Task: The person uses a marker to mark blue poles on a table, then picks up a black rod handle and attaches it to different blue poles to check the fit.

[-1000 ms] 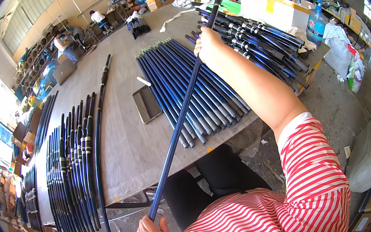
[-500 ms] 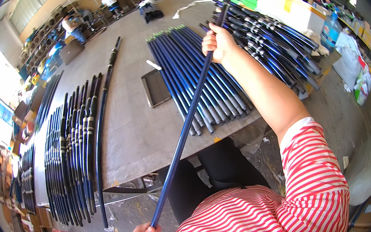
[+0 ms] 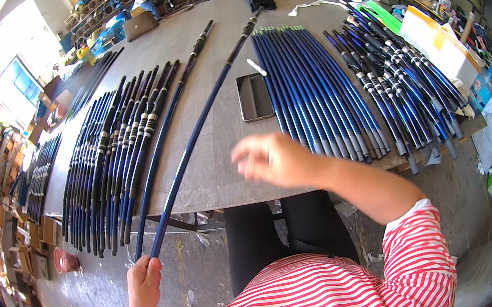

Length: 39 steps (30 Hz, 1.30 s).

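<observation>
My left hand [image 3: 144, 282] is closed round the lower end of a long blue-black fishing rod [image 3: 191, 142]. This rod slants up and away over the table, its dark tip end near the table's far side. Beside it on the left lies another fishing rod [image 3: 164, 130], whose near end reaches my left hand; whether the hand touches it I cannot tell. My right hand [image 3: 271, 159] hovers above the table's near part, fingers apart and loosely bent, holding nothing. It is nearest to the row of blue rod tubes [image 3: 319, 95] with grey ends and pale green tips.
Several rods with ringed grips [image 3: 114, 151] lie at the left, more rods [image 3: 400, 85] in a pile at the right. A shallow dark tray [image 3: 257, 117] and a white marker-like stick [image 3: 256, 67] sit mid-table. A white box [image 3: 438, 41] stands far right. People work in the background.
My right hand has let go of the rod and come down and left. The rod has swung left beside the lying one, its lower end still in my left hand. The view has turned.
</observation>
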Tool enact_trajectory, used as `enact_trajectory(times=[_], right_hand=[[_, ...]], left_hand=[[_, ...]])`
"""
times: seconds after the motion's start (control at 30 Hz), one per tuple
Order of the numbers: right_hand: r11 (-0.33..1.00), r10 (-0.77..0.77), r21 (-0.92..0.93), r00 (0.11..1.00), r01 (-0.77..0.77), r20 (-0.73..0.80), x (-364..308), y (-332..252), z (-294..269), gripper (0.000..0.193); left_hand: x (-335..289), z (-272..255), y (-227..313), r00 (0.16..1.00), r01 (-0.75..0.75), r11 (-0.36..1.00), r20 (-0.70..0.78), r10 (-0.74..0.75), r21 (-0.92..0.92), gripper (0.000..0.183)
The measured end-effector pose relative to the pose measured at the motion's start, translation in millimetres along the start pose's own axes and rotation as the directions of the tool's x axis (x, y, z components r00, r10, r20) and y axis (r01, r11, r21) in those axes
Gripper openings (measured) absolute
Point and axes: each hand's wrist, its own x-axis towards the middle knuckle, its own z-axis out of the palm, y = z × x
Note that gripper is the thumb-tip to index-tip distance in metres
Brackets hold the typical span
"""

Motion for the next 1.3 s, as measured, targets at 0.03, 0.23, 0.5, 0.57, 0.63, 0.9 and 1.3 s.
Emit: enact_trajectory(times=[0.03, 0.23, 0.5, 0.57, 0.63, 0.9, 1.3], right_hand=[[0.991, -0.07, -0.111, 0.996, 0.076, 0.057, -8.1, -8.3, 9.9, 0.019], [0.909, -0.28, -0.328, 0.96, 0.256, -0.025, -30.2, 35.2, 42.3, 0.012], [0.954, -0.24, -0.209, 0.966, 0.217, -0.094, -36.2, 46.2, 36.1, 0.011], [0.96, -0.242, -0.171, 0.963, 0.221, -0.114, -37.4, 46.0, 36.2, 0.011], [0.953, -0.261, -0.188, 0.959, 0.237, -0.111, -39.5, 48.4, 37.5, 0.013], [0.932, -0.325, -0.218, 0.935, 0.29, -0.144, -42.5, 54.7, 40.7, 0.014], [0.95, -0.247, -0.288, 0.846, 0.117, -0.472, -95.6, 20.8, -31.6, 0.012]], left_hand=[[5.3, -0.4, -6.2, 1.0, -0.012, 1.0, -0.025, 0.013, 0.024, 0.038], [34.2, 8.5, -34.6, 0.995, 0.03, 1.0, -0.099, -0.03, -0.002, 0.038], [42.7, 22.6, -28.8, 0.902, -0.011, 0.709, -0.299, 0.312, 0.706, 0.017], [41.3, 23.6, -24.7, 0.916, 0.009, 0.448, -0.187, 0.355, 0.894, 0.015], [43.5, 29.8, -13.7, 0.909, 0.073, 0.417, -0.233, 0.345, 0.906, 0.017], [86.5, 84.2, 99.1, 0.634, -0.459, 0.477, -0.1, 0.767, 0.75, 0.016], [214.8, 222.1, 150.6, 0.591, -0.802, 0.596, -0.196, 0.783, -0.038, 0.004]])
